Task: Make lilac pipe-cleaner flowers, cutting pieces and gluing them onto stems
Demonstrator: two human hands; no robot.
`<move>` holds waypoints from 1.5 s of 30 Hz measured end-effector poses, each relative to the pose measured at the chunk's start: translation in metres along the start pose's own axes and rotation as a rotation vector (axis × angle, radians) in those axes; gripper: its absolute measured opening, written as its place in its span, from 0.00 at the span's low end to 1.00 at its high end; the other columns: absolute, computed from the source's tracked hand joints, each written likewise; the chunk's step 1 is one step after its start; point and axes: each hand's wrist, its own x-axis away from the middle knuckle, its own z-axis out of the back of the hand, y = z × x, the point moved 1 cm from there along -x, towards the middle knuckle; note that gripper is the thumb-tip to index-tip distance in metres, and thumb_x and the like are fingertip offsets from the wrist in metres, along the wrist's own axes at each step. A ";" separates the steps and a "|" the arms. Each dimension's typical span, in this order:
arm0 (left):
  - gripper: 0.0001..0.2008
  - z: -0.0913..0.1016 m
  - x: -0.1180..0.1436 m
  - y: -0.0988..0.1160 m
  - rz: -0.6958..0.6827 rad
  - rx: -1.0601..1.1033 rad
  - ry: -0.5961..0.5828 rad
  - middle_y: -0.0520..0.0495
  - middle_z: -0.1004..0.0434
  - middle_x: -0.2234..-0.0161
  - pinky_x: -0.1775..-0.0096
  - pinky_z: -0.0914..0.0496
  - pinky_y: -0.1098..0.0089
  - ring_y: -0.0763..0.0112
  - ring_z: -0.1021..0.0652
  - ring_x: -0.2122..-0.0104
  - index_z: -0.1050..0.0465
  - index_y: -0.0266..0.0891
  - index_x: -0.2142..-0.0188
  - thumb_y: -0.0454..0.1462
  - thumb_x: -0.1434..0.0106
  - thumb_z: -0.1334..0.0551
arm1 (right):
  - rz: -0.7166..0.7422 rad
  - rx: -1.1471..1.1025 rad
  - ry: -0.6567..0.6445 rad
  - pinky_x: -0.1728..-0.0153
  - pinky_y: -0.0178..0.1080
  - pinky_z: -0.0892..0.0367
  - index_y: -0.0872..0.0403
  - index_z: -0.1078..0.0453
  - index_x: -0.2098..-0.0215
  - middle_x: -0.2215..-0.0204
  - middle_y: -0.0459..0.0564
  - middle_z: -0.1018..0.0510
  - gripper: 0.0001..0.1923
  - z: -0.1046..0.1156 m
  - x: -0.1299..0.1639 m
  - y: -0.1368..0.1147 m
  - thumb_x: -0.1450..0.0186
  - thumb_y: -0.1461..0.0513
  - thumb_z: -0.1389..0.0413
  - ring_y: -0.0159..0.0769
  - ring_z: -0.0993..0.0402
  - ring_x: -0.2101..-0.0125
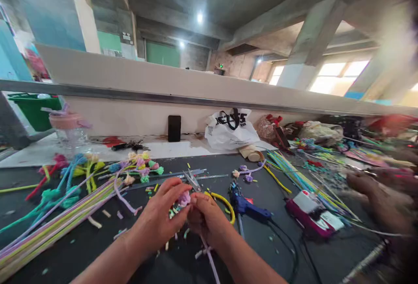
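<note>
My left hand (156,212) pinches a small lilac pipe-cleaner flower (184,198) between thumb and fingers. My right hand (210,214) is closed against it, gripping the lilac pipe-cleaner stem (211,261), which hangs down toward me. Behind my hands lie scissors with metal blades (192,182) and a yellow handle (228,203), partly covered by my fingers. A blue glue gun (250,208) rests to the right of my right hand. Short cut pieces of pipe cleaner lie under and around my hands.
Long pipe cleaners (62,227) and fuzzy flowers (143,166) spread on the left. A phone (174,128) leans against the partition, beside a white bag (230,129). A maroon-and-white box (313,212) sits to the right. Another person's blurred hand (375,192) is at far right.
</note>
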 end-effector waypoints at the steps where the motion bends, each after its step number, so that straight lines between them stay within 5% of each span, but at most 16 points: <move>1: 0.13 0.002 0.000 0.001 -0.003 0.009 -0.012 0.44 0.40 0.54 0.52 0.37 0.67 0.69 0.35 0.52 0.37 0.43 0.55 0.34 0.41 0.46 | -0.008 0.011 -0.001 0.88 0.27 0.58 0.54 0.45 0.81 0.90 0.34 0.49 0.15 0.001 0.000 -0.001 0.44 0.59 0.44 0.20 0.58 0.89; 14: 0.07 0.006 -0.004 0.002 0.029 0.127 -0.070 0.46 0.38 0.57 0.62 0.33 0.74 0.75 0.30 0.64 0.34 0.40 0.67 0.29 0.44 0.47 | -0.064 0.126 -0.050 0.88 0.27 0.60 0.55 0.41 0.79 0.89 0.34 0.52 0.12 0.005 -0.001 0.001 0.41 0.59 0.46 0.21 0.63 0.88; 27: 0.08 0.011 -0.006 0.005 0.000 0.150 -0.026 0.47 0.34 0.60 0.61 0.33 0.74 0.74 0.30 0.61 0.33 0.40 0.67 0.28 0.45 0.45 | 0.059 0.381 -0.099 0.88 0.28 0.57 0.56 0.39 0.78 0.87 0.36 0.45 0.16 0.009 0.002 -0.001 0.42 0.53 0.45 0.19 0.54 0.89; 33: 0.07 0.015 -0.005 0.007 0.021 0.218 -0.062 0.46 0.34 0.59 0.63 0.32 0.73 0.72 0.30 0.61 0.32 0.40 0.68 0.29 0.46 0.44 | 0.061 0.294 -0.103 0.86 0.29 0.57 0.57 0.37 0.78 0.88 0.35 0.47 0.14 0.005 0.001 0.003 0.42 0.55 0.45 0.21 0.57 0.87; 39: 0.18 0.023 -0.007 0.005 0.284 0.554 0.052 0.43 0.36 0.51 0.64 0.31 0.69 0.70 0.27 0.64 0.37 0.44 0.53 0.38 0.44 0.41 | 0.118 0.024 -0.068 0.87 0.28 0.56 0.55 0.41 0.80 0.88 0.35 0.49 0.14 0.004 0.001 -0.002 0.43 0.57 0.45 0.21 0.58 0.87; 42: 0.16 0.023 -0.007 0.003 0.442 0.719 0.102 0.47 0.29 0.65 0.64 0.32 0.69 0.72 0.27 0.68 0.37 0.40 0.54 0.40 0.42 0.43 | 0.131 -0.044 -0.082 0.87 0.27 0.56 0.55 0.41 0.80 0.86 0.37 0.48 0.14 0.004 0.003 -0.007 0.43 0.56 0.44 0.22 0.59 0.86; 45: 0.15 0.013 -0.007 0.006 0.508 0.797 0.029 0.51 0.30 0.74 0.67 0.33 0.71 0.73 0.28 0.71 0.36 0.38 0.56 0.41 0.43 0.42 | 0.136 -0.068 -0.083 0.88 0.26 0.55 0.55 0.40 0.79 0.86 0.37 0.49 0.14 0.004 0.005 -0.008 0.43 0.56 0.44 0.23 0.59 0.85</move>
